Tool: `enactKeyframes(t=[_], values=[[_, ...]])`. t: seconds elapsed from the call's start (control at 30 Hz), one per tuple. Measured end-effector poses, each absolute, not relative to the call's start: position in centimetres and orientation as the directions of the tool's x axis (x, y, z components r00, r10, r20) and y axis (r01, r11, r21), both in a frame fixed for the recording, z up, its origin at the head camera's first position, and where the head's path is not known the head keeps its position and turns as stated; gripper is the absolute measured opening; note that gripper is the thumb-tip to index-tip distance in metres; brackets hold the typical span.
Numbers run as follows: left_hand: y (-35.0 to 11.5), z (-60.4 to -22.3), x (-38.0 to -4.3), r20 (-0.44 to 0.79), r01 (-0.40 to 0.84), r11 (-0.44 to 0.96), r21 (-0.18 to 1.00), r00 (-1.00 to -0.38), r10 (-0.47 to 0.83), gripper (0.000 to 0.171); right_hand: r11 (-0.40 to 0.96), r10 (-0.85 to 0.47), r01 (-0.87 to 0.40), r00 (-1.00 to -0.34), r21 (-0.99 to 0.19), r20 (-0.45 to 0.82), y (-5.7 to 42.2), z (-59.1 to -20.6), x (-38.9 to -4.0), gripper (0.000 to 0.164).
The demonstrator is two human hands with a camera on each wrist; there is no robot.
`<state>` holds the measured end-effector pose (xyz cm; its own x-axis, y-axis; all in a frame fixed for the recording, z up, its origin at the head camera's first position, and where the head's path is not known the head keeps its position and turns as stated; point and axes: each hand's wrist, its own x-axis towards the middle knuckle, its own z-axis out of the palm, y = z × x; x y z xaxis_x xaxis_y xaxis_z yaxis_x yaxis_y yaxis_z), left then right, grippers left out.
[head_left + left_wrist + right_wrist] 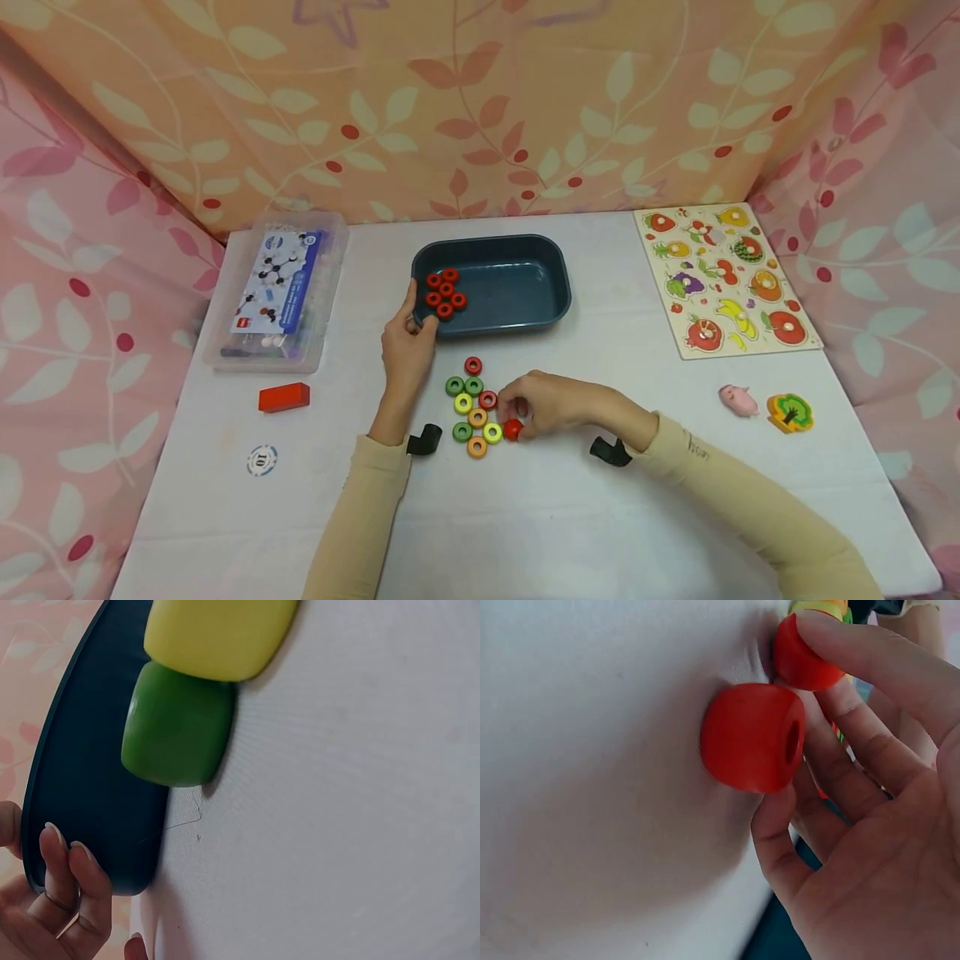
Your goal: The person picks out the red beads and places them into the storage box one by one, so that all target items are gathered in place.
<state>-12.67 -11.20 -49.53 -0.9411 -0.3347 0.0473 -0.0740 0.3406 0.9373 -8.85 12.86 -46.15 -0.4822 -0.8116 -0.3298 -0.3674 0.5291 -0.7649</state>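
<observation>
At the left front corner of a dark blue tray [517, 323], my left hand [407, 346] grips the rim; the left wrist view shows its fingertips [54, 844] against the tray wall [90, 750]. Several red beads [447, 288] lie inside at the tray's left end. My right hand [551, 404] pinches a red bead [806, 656] between thumb and fingers, low over the cloth. Beside it, another red bead [751, 739] touches the little finger. In front of the tray lie green beads [454, 386], yellow beads [462, 404], orange beads [477, 447] and a red bead [472, 366].
A clear plastic case [315, 333] with a blue-white label and a red block [284, 397] are at left, above a poker chip [262, 460]. At right are a fruit puzzle board [693, 312], a pink pig figure [738, 400] and a tree-shaped piece [790, 413].
</observation>
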Motion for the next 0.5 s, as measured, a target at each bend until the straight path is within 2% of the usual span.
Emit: enactKeyframes(t=[0.23, 0.37, 0.5], values=[[-11.2, -49.4, -12.6, 0.045, -0.071, 0.328, 0.942, -0.941, -0.334, 0.069, 0.480, -0.804, -0.347, -0.542, -0.806, -0.245, 13.2, -45.1, -10.7, 0.027], [-11.1, -49.4, -12.6, 0.047, -0.069, 0.329, 0.942, -0.942, -0.332, 0.068, 0.434, -0.788, -0.368, -0.597, -0.822, -0.149, 13.6, -44.1, -12.3, 0.035], [-11.1, -49.4, -12.6, 0.041, -0.076, 0.330, 0.941, -0.942, -0.334, 0.068, 0.419, -0.745, -0.393, -0.664, -0.818, -0.063, 13.7, -43.0, -13.5, 0.035]])
